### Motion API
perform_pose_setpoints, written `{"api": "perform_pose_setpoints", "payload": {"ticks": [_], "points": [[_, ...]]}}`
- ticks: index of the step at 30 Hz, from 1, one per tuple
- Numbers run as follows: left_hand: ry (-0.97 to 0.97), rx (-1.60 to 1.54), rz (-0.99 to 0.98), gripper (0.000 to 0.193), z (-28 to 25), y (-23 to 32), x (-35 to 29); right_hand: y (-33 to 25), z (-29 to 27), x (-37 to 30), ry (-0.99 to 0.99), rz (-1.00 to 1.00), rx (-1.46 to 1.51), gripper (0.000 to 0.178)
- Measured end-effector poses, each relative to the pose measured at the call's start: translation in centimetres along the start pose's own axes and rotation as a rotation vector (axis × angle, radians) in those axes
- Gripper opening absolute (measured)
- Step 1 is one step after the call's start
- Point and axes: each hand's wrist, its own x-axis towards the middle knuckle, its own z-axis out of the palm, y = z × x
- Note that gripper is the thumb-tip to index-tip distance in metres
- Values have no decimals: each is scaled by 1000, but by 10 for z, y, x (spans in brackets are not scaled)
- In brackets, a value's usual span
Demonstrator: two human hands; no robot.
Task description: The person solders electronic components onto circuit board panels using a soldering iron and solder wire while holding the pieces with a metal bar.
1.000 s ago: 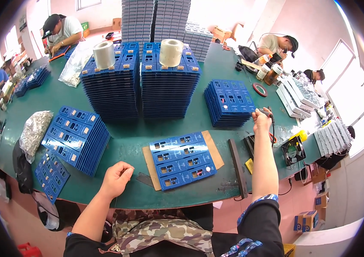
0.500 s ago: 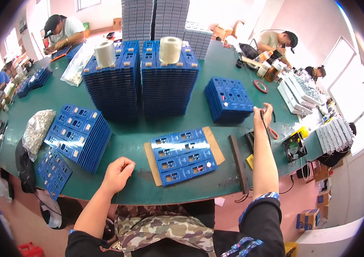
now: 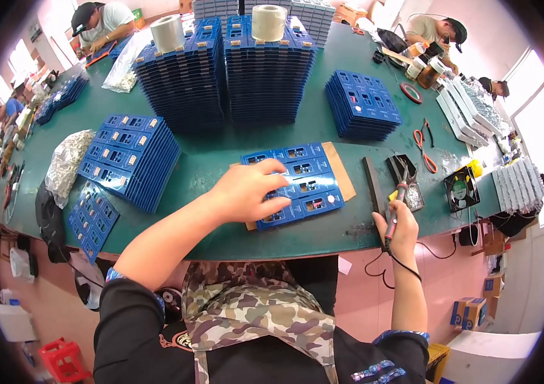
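A blue circuit board panel with rectangular cut-outs lies on a piece of brown cardboard in front of me. My left hand rests over the panel's left side, its fingers apart and reaching onto the boards. A soldering iron with a dark cable is in my right hand, to the right of the panel, its tip pointing up and away. Beyond that tip sits a small dark tray with pale bits in it. A dark bar lies between panel and tray.
Stacks of blue panels stand at the left, far middle and right. A tool with orange handles, a fan and a roll of red tape lie on the right. Co-workers sit across the table.
My left hand has opened and moved right onto the panel. My right hand has come back from near the right stack and taken hold of the soldering iron. The view has shifted.
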Motion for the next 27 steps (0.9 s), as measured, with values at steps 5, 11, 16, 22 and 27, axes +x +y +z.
{"api": "perform_pose_setpoints", "payload": {"ticks": [5, 11, 16, 22, 27], "points": [[-264, 155, 32, 49, 13, 5, 17, 0, 2, -11, -49, 90, 99, 42], [-17, 38, -89, 46, -8, -10, -10, 1, 7, -7, -85, 91, 87, 33], [205, -106, -240, 27, -15, -31, -56, -31, 7, -2, 33, 36, 139, 30], [389, -456, -533, 18, 15, -54, -91, -107, 36, 30, -23, -128, 260, 26], [423, -480, -507, 18, 17, -58, -95, -123, 67, 36, -101, -114, 239, 26]]}}
